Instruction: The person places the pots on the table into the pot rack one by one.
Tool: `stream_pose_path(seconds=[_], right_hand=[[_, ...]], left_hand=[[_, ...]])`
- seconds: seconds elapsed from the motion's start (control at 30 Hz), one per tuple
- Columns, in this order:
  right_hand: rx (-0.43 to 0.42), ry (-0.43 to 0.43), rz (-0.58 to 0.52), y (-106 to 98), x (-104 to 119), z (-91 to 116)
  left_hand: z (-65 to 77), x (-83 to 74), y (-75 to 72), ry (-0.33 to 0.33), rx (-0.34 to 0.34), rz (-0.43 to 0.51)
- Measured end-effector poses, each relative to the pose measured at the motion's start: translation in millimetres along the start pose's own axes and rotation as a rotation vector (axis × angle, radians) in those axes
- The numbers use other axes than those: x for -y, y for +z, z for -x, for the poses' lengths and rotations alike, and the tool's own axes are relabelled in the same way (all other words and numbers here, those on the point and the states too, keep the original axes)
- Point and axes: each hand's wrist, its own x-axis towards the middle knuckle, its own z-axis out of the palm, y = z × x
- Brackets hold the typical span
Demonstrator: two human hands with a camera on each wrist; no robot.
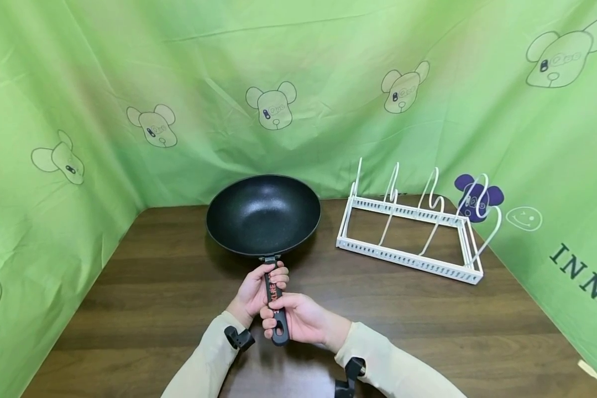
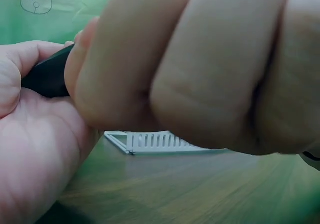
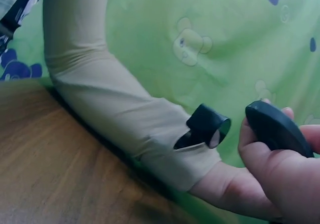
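A black frying pan (image 1: 263,215) with deep, sloping sides faces up in the head view. Its handle (image 1: 272,287) points toward the person and carries red lettering. My left hand (image 1: 251,292) grips the handle near the pan, its thumb along the top. Closer to the handle's end, my right hand (image 1: 305,318) holds it too, with fingers wrapped from the other side. The handle's holed tip sticks out below that hand. In the right wrist view the black handle end (image 3: 275,126) shows above the fingers. Large, close fingers hide most of the handle (image 2: 47,76) in the left wrist view.
A white metal rack (image 1: 408,262) with several upright wire dividers stands on the right of the brown wooden table (image 1: 144,298). Green cloth (image 1: 328,50) with mouse-head drawings hangs behind and along both sides. Black wrist mounts (image 1: 239,338) sit on both sleeves.
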Motion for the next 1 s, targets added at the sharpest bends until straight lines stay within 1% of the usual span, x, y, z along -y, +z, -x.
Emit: stream_pose_path(seconds=[0.1, 0.3, 0.5, 0.63, 0.73, 0.87, 1.0], right_hand=[[0.016, -0.017, 0.004, 0.9, -2.0, -0.8], [0.036, -0.039, 0.014, 1.7, -3.5, 0.8], [0.102, -0.078, 0.054, 1.2, -2.2, 1.1], [0.132, -0.120, 0.080, 1.4, 0.4, 3.5], [0.137, -0.147, 0.095, 1.9, 3.3, 6.0], [0.140, -0.159, 0.097, 2.1, 8.0, 9.3], [0.153, -0.159, 0.073, 2.7, 12.3, 12.7]], left_hand=[[-0.1, 0.1, 0.1, 0.002, 0.016, 0.005], [-0.8, 1.7, 3.2, 0.006, 0.035, -0.028], [-3.8, 0.1, 12.5, 0.014, 0.058, -0.067], [-8.9, -1.2, 18.8, 0.009, 0.070, -0.101], [-13.2, -1.7, 22.1, 0.010, 0.063, -0.140], [-17.8, -1.4, 26.1, 0.019, 0.041, -0.202], [-21.5, 1.1, 30.6, 0.034, 0.017, -0.228]])
